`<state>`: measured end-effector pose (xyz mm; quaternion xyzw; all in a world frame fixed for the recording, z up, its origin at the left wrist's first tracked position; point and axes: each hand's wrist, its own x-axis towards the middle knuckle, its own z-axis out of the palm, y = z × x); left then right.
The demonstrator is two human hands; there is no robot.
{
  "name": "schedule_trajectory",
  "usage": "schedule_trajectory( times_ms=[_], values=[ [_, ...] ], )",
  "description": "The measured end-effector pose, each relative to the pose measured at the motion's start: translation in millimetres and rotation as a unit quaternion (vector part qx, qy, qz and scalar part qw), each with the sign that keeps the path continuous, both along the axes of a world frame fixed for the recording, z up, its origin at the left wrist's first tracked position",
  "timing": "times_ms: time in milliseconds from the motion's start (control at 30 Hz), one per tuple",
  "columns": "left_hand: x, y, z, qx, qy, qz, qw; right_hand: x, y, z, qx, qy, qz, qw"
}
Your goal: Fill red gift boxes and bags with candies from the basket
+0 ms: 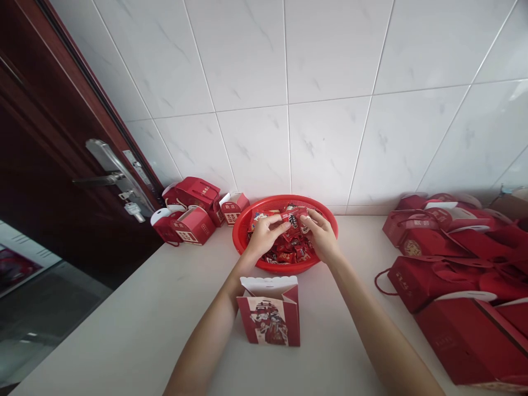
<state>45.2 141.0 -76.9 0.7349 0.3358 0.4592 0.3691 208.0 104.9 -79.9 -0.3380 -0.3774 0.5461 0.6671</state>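
Both my hands are over a red plastic basket that holds many small wrapped sweets. My left hand pinches one side of a red candy packet with dark lettering. At the packet's other side, my right hand has its fingers closed on it, with a small pale wrapper showing by the fingertips. Between my forearms stands an upright red gift box with a printed figure on its front. Its white scalloped top flap is raised and its top is open.
Folded red gift boxes stand at the back left, with a smaller box beside the basket. More red boxes are piled along the right of the white table. A tiled wall rises behind; a dark door is left.
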Motion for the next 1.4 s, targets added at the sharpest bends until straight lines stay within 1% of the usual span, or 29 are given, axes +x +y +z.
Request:
schedule_trajectory(
  times_ms=[100, 167, 267, 300, 367, 467, 567, 633, 733, 900, 933, 1000, 1200, 1267, 1333, 1400],
  values=[
    [1.6, -0.4, 0.1, -0.006, 0.012, -0.001, 1.000, 0.0, -0.1, -1.1, 0.005, -0.009, 0.020, 1.000],
    [1.7, 1.0, -0.6, -0.015, 0.012, 0.001, 1.000, 0.2, 0.5, -2.2, 0.013, -0.017, 0.023, 1.000],
    [-4.3, 6.9, -1.9, -0.026, 0.010, 0.036, 0.999, 0.8, 3.1, -4.4, 0.004, 0.003, -0.022, 1.000],
    [-8.3, 9.6, -2.1, -0.020, 0.024, 0.056, 0.998, 1.1, 4.1, -5.1, -0.004, 0.017, -0.042, 0.999],
    [-18.1, 14.6, -2.1, 0.007, 0.088, 0.094, 0.992, 1.7, 5.9, -6.1, -0.012, 0.040, -0.063, 0.997],
    [-30.8, 18.7, -1.5, 0.042, 0.239, 0.114, 0.963, 2.1, 6.3, -5.6, -0.005, 0.051, -0.049, 0.997],
    [-33.9, 18.1, -1.4, 0.056, 0.373, 0.114, 0.919, 2.4, 5.4, -3.3, -0.011, 0.064, -0.043, 0.997],
    [-31.4, 16.5, -1.2, 0.061, 0.439, 0.114, 0.889, 2.8, 5.2, -1.7, -0.026, 0.082, -0.050, 0.995],
    [-26.5, 14.8, -0.4, 0.069, 0.503, 0.110, 0.854, 3.8, 5.9, 0.1, -0.041, 0.110, -0.056, 0.992],
    [-24.3, 15.2, -0.2, 0.092, 0.557, 0.117, 0.817, 4.4, 6.8, 0.9, -0.042, 0.127, -0.057, 0.989],
    [-24.6, 15.5, -1.0, 0.098, 0.559, 0.118, 0.815, 4.3, 6.9, 0.8, -0.044, 0.130, -0.060, 0.989],
    [-25.2, 16.4, -3.3, 0.112, 0.545, 0.124, 0.822, 4.0, 7.1, 0.2, -0.044, 0.137, -0.060, 0.988],
    [-26.3, 20.1, -7.1, 0.143, 0.444, 0.152, 0.871, 4.3, 8.1, -2.0, -0.035, 0.141, -0.051, 0.988],
    [-26.7, 20.3, -6.5, 0.160, 0.421, 0.133, 0.883, 4.6, 8.3, -2.4, -0.035, 0.135, -0.052, 0.989],
    [-26.8, 20.1, -6.2, 0.175, 0.409, 0.091, 0.891, 4.7, 8.4, -2.5, -0.036, 0.134, -0.054, 0.989],
    [-26.3, 20.2, -6.9, 0.169, 0.411, 0.047, 0.894, 4.6, 8.4, -2.3, -0.040, 0.141, -0.053, 0.988]
  ],
)
